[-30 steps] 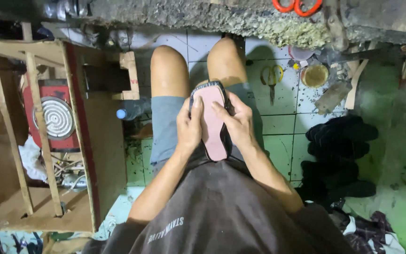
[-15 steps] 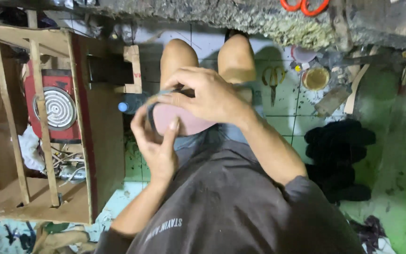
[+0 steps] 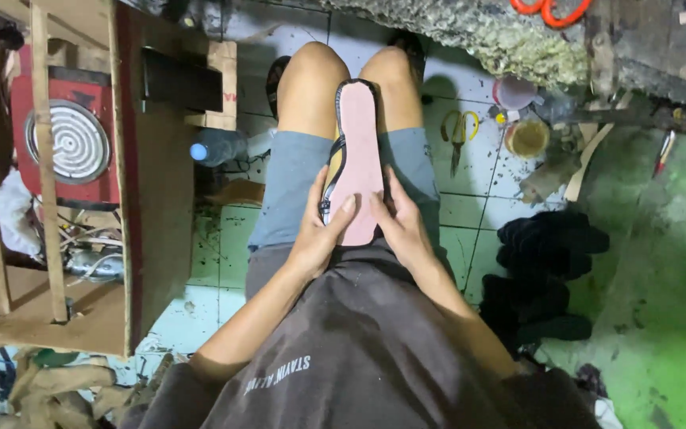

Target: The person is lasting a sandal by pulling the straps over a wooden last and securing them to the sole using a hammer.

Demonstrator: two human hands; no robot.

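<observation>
At far left a red electric hotplate with a spiral coil [image 3: 69, 143] sits inside a raw wooden frame [image 3: 45, 183], and a clear plastic bottle with a blue cap [image 3: 220, 147] lies on the tiled floor beside it. The left hand [image 3: 317, 230] cups the near end of a pink shoe sole with a black stitched edge [image 3: 356, 155], thumb pressed onto its face; the sole lies lengthwise on the lap between the knees. The right hand [image 3: 402, 226] clasps the opposite edge, fingers flat on the pink surface. Judging by this, the sole is being pressed and smoothed; continuing would call for firm, even pressure along its length. Yellow-handled scissors [image 3: 458, 135] and a small round glue tin [image 3: 527, 137] lie to the right, then a pile of black shoe uppers [image 3: 545, 270].
</observation>
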